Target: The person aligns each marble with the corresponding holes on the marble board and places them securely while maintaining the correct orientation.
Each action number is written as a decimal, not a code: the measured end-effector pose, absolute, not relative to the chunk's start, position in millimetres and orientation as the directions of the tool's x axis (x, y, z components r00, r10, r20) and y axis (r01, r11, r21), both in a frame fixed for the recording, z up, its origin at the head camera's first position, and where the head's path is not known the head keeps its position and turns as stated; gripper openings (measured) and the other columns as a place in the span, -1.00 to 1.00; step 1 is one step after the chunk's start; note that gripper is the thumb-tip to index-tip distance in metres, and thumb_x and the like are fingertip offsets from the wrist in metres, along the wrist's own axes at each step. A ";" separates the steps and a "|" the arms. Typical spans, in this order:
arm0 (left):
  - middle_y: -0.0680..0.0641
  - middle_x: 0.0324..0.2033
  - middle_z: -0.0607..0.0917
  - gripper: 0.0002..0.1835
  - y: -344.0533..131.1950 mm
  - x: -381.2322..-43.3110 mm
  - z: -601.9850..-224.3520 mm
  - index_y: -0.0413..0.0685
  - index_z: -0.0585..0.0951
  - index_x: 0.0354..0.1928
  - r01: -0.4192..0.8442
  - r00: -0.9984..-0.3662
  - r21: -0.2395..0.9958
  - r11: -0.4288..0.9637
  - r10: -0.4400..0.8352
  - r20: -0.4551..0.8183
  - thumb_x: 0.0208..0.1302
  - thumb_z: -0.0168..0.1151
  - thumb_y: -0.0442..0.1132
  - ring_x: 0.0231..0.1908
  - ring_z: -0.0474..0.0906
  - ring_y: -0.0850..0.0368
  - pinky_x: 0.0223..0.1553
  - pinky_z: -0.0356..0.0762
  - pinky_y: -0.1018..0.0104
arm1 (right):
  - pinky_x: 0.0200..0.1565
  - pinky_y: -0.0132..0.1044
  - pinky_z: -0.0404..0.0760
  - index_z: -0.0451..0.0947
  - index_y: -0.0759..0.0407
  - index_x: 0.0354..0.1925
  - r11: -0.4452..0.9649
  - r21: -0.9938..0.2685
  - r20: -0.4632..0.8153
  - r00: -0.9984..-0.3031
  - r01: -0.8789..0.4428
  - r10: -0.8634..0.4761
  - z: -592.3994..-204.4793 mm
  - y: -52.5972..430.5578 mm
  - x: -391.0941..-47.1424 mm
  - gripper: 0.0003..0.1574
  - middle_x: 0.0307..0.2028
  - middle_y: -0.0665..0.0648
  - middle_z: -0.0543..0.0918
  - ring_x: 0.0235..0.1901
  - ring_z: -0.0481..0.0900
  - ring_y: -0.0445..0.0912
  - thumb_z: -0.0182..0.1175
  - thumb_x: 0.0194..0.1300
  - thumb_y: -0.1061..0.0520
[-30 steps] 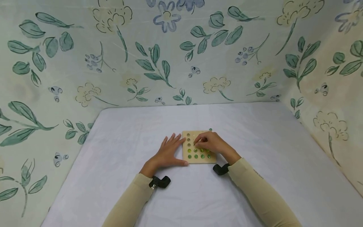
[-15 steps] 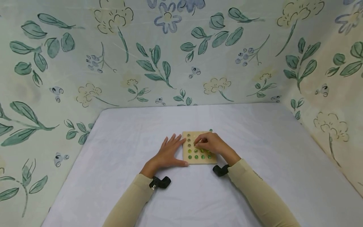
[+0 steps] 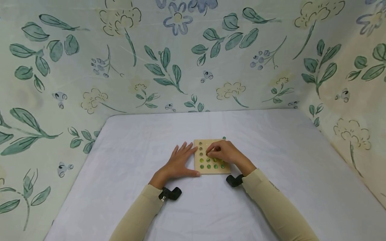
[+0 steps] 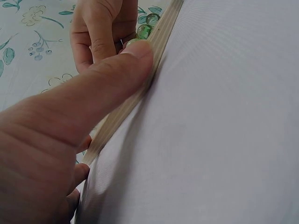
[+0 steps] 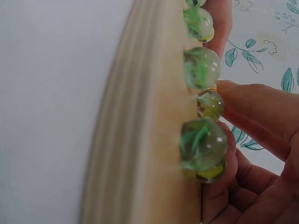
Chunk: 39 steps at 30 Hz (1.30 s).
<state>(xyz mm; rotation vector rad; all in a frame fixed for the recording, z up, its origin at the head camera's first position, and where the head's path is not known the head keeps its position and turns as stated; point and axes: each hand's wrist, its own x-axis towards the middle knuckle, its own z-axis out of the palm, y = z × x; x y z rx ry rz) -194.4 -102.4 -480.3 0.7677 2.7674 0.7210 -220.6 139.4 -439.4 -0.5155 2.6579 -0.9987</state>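
Note:
A square wooden board [image 3: 212, 171] lies on the white cloth, with glass marbles seated in rows on it. Green marbles [image 3: 208, 166] fill the near row, and a yellow-green marble [image 3: 201, 160] sits in the row behind. My left hand [image 3: 178, 163] is spread at the board's left side, its thumb [image 4: 133, 56] resting on the near edge. Over the board's middle, my right hand [image 3: 223, 150] pinches a small marble between thumb and fingertips, mostly hidden by the fingers. The right wrist view shows a large green marble [image 5: 203, 144] close to those fingers.
One green marble [image 3: 224, 138] shows at the board's far edge, behind the right hand. A white cloth [image 3: 265, 140] covers the table. Floral fabric [image 3: 181, 67] hangs behind and at the sides. Black wrist cameras [image 3: 170, 193] sit on both wrists.

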 end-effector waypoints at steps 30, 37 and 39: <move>0.02 0.51 -0.06 0.17 -102.5 -195.6 -481.4 0.22 0.05 0.52 0.435 -0.853 0.493 0.753 0.520 -0.041 -0.11 0.27 0.50 0.49 -0.35 0.05 0.42 -0.48 -0.03 | -0.34 -0.28 0.51 0.71 -0.04 -0.12 0.674 -0.704 -0.080 -0.918 -0.223 -0.388 -440.4 144.9 -223.6 -0.81 -0.33 -0.02 0.63 -0.37 0.47 -0.09 0.27 0.30 0.02; 0.02 0.51 -0.05 0.16 -102.9 -195.6 -482.0 0.20 0.07 0.51 0.446 -0.848 0.502 0.741 0.529 -0.028 -0.10 0.27 0.50 0.49 -0.35 0.03 0.42 -0.47 -0.05 | -0.30 -0.27 0.51 0.71 -0.05 -0.12 0.673 -0.712 -0.075 -0.930 -0.203 -0.360 -437.4 150.2 -222.6 -0.80 -0.34 0.01 0.61 -0.33 0.48 -0.07 0.26 0.30 0.00; 0.01 0.51 -0.04 0.16 -102.7 -195.5 -481.9 0.20 0.08 0.51 0.447 -0.849 0.501 0.741 0.528 -0.024 -0.10 0.27 0.49 0.49 -0.34 0.02 0.42 -0.47 -0.05 | -0.28 -0.26 0.51 0.71 -0.02 -0.11 0.673 -0.711 -0.067 -0.934 -0.202 -0.350 -435.5 153.0 -222.9 -0.77 -0.34 0.03 0.61 -0.32 0.47 -0.06 0.26 0.30 -0.01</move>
